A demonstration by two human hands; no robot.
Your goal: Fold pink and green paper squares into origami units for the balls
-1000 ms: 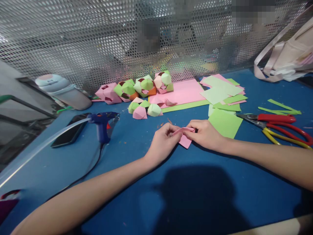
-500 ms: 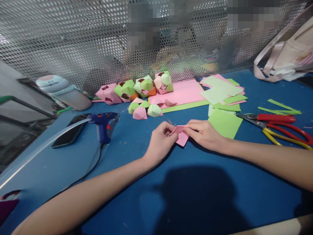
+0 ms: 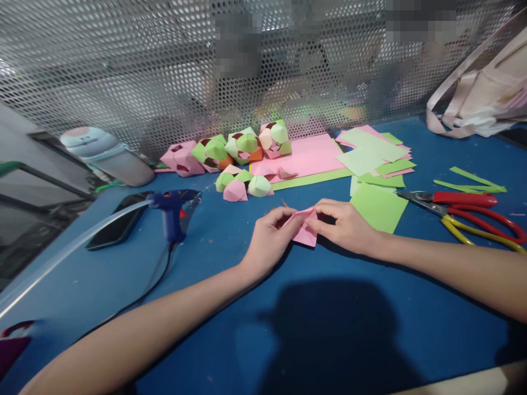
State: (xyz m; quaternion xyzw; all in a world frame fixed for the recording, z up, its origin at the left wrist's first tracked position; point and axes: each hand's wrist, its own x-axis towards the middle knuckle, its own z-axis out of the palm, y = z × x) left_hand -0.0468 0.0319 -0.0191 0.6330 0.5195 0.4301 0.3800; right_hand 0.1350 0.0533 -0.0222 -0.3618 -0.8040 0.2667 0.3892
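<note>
Between my hands, just above the blue table, is a small pink paper (image 3: 305, 236) with folds in it. My left hand (image 3: 272, 236) pinches its left side, thumb on top and fingers curled behind. On the right side, my right hand (image 3: 343, 226) grips the same paper between thumb and fingers. My fingers cover part of the folds. Beyond my left hand sit several small folded paper pieces (image 3: 235, 190) in pink and green. A green paper sheet (image 3: 376, 208) lies beside my right wrist.
Folded paper balls (image 3: 214, 149) line the mesh screen (image 3: 164, 71). A blue glue gun (image 3: 173, 216), phone (image 3: 119, 222) and bottle (image 3: 111, 156) are on the left. Stacked paper sheets (image 3: 368, 151), scissors (image 3: 457, 219), red-handled pliers (image 3: 465, 198) and green strips (image 3: 473, 184) lie right; a bag (image 3: 494, 82) stands beyond.
The pink paper has shifted slightly left and been turned in my fingers. My left thumb now presses further over it. The things on the table stay where they were.
</note>
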